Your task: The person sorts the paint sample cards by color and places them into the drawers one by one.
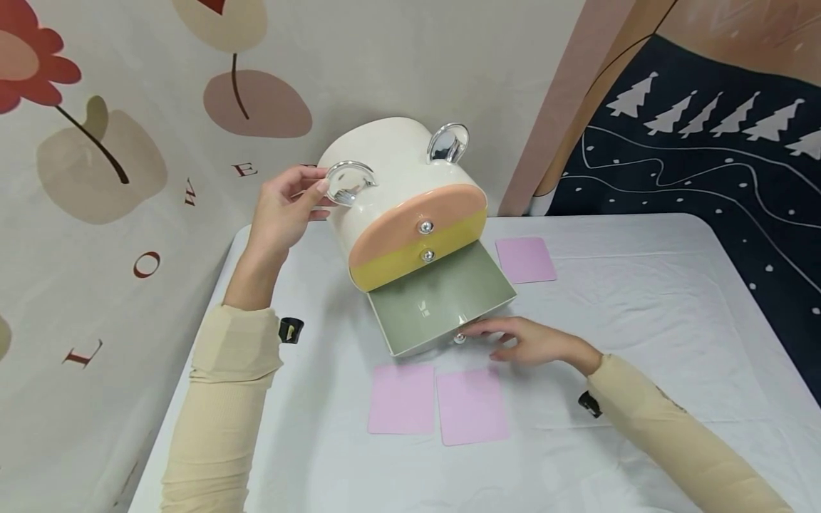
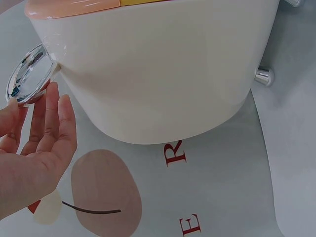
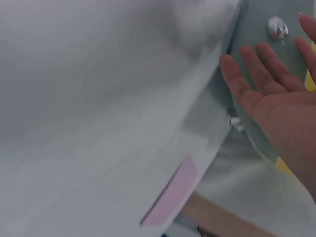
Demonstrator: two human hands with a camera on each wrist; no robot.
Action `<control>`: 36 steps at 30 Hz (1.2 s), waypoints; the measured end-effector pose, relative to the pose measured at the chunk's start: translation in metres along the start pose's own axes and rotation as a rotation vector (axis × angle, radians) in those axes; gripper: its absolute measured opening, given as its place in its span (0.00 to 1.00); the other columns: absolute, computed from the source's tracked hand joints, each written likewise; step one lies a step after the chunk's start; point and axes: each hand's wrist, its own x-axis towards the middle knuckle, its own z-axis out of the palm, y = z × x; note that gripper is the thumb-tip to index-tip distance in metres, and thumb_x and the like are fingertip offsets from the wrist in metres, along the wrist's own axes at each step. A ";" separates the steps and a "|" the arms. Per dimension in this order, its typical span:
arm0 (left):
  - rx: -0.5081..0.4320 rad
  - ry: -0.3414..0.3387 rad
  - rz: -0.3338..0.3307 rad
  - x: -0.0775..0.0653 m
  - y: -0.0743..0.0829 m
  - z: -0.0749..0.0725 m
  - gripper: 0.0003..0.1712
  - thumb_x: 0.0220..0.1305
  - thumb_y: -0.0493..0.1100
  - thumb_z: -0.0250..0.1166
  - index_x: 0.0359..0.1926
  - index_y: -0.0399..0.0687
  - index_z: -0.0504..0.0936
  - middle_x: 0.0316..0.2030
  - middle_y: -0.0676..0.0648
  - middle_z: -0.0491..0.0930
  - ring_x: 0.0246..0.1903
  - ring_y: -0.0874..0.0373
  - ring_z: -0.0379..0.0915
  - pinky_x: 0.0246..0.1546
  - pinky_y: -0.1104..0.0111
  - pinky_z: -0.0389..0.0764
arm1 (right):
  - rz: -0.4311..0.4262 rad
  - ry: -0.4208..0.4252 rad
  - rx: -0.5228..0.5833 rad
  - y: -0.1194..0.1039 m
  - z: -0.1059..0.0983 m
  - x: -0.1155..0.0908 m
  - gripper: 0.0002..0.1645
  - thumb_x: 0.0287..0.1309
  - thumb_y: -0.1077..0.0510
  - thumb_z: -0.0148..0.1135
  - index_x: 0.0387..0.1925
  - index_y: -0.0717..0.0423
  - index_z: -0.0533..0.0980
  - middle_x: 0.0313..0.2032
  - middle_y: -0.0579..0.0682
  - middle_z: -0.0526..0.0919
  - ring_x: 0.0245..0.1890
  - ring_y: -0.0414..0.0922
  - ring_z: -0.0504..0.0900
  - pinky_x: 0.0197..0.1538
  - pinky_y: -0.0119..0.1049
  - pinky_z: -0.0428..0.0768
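Observation:
A small cream drawer cabinet [image 1: 391,160] with two silver ear-shaped handles stands at the back of the table. Its front has a peach drawer [image 1: 398,228], a yellow drawer [image 1: 391,271] and a green drawer [image 1: 426,303], each with a round silver knob. The green one is pulled far out; the other two are in. My left hand [image 1: 288,206] pinches the left silver ear [image 2: 32,74] between thumb and fingers. Beside the green drawer's knob [image 3: 277,27], my right hand [image 1: 529,340] has its fingers extended and loose; contact with the drawer front is hard to tell.
Two pink square cards, a left one [image 1: 402,399] and a right one [image 1: 472,406], lie in front of the cabinet. Another pink card [image 1: 526,259] lies to its right. Behind the white-covered table [image 1: 641,299] hangs a printed cloth [image 1: 359,57].

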 end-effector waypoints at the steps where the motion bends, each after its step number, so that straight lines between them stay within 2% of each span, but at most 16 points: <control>1: 0.001 0.000 -0.001 0.000 0.000 0.000 0.15 0.63 0.41 0.58 0.48 0.38 0.76 0.38 0.47 0.75 0.31 0.63 0.77 0.33 0.74 0.80 | 0.005 0.007 0.002 0.000 -0.006 -0.004 0.26 0.55 0.69 0.57 0.57 0.64 0.67 0.56 0.60 0.71 0.52 0.60 0.71 0.50 0.53 0.75; 4: 0.002 -0.005 -0.001 0.000 0.000 0.000 0.15 0.63 0.41 0.58 0.48 0.38 0.76 0.38 0.47 0.75 0.31 0.63 0.77 0.33 0.74 0.80 | 0.021 0.051 -0.003 0.002 -0.028 -0.018 0.21 0.55 0.69 0.57 0.52 0.69 0.69 0.51 0.65 0.73 0.49 0.62 0.72 0.48 0.49 0.77; 7: 0.002 -0.008 0.002 0.000 0.000 -0.001 0.15 0.63 0.41 0.58 0.49 0.38 0.76 0.38 0.47 0.76 0.31 0.63 0.77 0.33 0.74 0.80 | 0.061 0.140 -0.032 0.008 -0.051 -0.030 0.20 0.54 0.70 0.59 0.50 0.71 0.71 0.48 0.66 0.74 0.47 0.63 0.73 0.46 0.44 0.79; 11: -0.003 -0.009 -0.001 0.001 0.000 -0.002 0.15 0.63 0.41 0.58 0.48 0.38 0.76 0.39 0.47 0.76 0.31 0.63 0.77 0.34 0.74 0.81 | 0.173 0.281 -0.063 0.020 -0.079 -0.040 0.25 0.51 0.70 0.62 0.52 0.71 0.68 0.51 0.67 0.72 0.49 0.63 0.72 0.48 0.47 0.77; 14: -0.004 -0.010 0.000 0.001 -0.001 -0.002 0.15 0.63 0.41 0.58 0.48 0.39 0.76 0.38 0.47 0.76 0.31 0.63 0.77 0.34 0.73 0.81 | 0.265 0.335 -0.058 0.031 -0.093 -0.042 0.33 0.51 0.69 0.63 0.59 0.70 0.62 0.57 0.68 0.65 0.53 0.64 0.68 0.51 0.54 0.73; 19: -0.011 -0.012 0.016 0.001 -0.001 -0.002 0.14 0.63 0.40 0.58 0.48 0.38 0.76 0.37 0.47 0.76 0.30 0.64 0.78 0.32 0.74 0.80 | 0.408 0.340 -0.012 0.053 -0.099 -0.034 0.47 0.50 0.64 0.64 0.67 0.63 0.48 0.65 0.66 0.51 0.59 0.65 0.58 0.56 0.60 0.65; 23: -0.013 -0.016 0.021 0.001 -0.002 -0.001 0.14 0.63 0.40 0.58 0.47 0.38 0.76 0.38 0.47 0.76 0.30 0.63 0.78 0.32 0.75 0.80 | 0.476 0.339 -0.005 0.070 -0.099 -0.025 0.54 0.48 0.65 0.66 0.69 0.61 0.43 0.67 0.65 0.42 0.63 0.66 0.49 0.61 0.61 0.55; 30: 0.001 -0.012 0.017 0.002 -0.003 -0.001 0.14 0.63 0.41 0.58 0.47 0.39 0.77 0.38 0.47 0.76 0.31 0.62 0.78 0.33 0.74 0.80 | 0.459 0.340 -0.126 0.086 -0.104 -0.010 0.56 0.42 0.67 0.68 0.67 0.66 0.45 0.66 0.68 0.44 0.66 0.63 0.41 0.65 0.60 0.40; 36: -0.045 -0.012 0.014 0.002 -0.002 -0.001 0.12 0.62 0.39 0.59 0.45 0.39 0.77 0.36 0.48 0.77 0.30 0.62 0.78 0.31 0.75 0.80 | 0.471 0.311 -0.210 0.096 -0.109 -0.003 0.56 0.38 0.67 0.69 0.67 0.66 0.46 0.66 0.67 0.44 0.65 0.63 0.41 0.64 0.60 0.39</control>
